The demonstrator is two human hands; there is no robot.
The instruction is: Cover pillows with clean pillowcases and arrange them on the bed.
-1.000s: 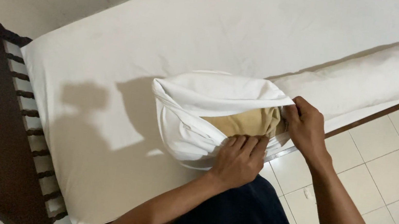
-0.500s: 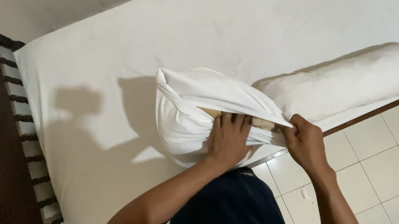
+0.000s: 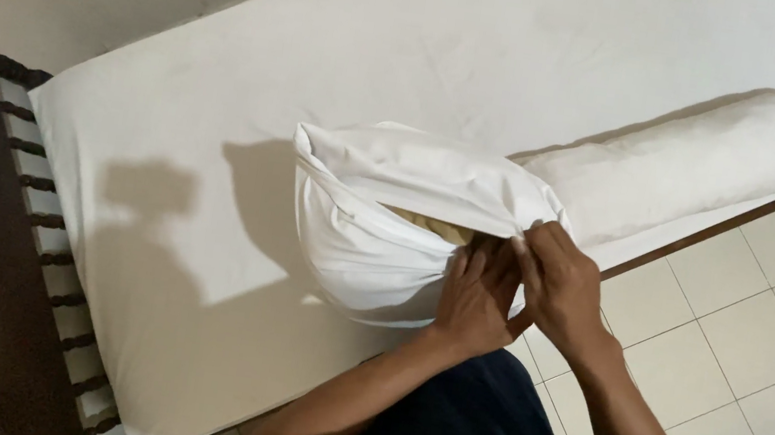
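Note:
A pillow in a white pillowcase (image 3: 378,216) lies bunched on the near edge of the bed, with a strip of the tan pillow (image 3: 432,225) showing at the case's open end. My left hand (image 3: 475,299) presses against that opening, fingers on the tan pillow and the case's lower edge. Beside it, touching it, my right hand (image 3: 562,284) pinches the upper edge of the pillowcase between thumb and fingers.
A white-sheeted mattress (image 3: 410,59) fills the view. A long white bolster (image 3: 720,153) lies along its right edge. A dark wooden slatted headboard (image 3: 12,225) stands at the left. Pale floor tiles (image 3: 756,330) are at the right, my dark-clothed lap (image 3: 469,431) below.
The opening of the pillowcase has narrowed and less tan pillow shows. My right hand has moved left to meet my left hand at the opening.

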